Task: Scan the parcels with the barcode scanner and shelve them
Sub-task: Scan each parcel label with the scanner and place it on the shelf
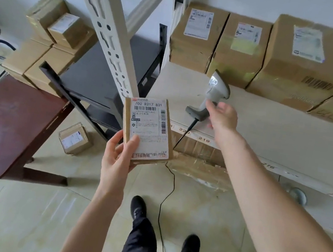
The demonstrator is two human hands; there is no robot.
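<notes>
Our left hand (117, 157) grips parcel (147, 128), label "700 R217 831". Right hand (222, 115), fingers loose, at scanner (211, 93) on shelf (269, 129) edge, tags "219", "220" at 6 o'clock.

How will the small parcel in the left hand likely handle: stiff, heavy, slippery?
The parcel looks stiff: flat cardboard faces, crisp edges. Probably light, since the left hand holds it up alone by its lower end. Its glossy label and tape may be slightly slippery.
</notes>
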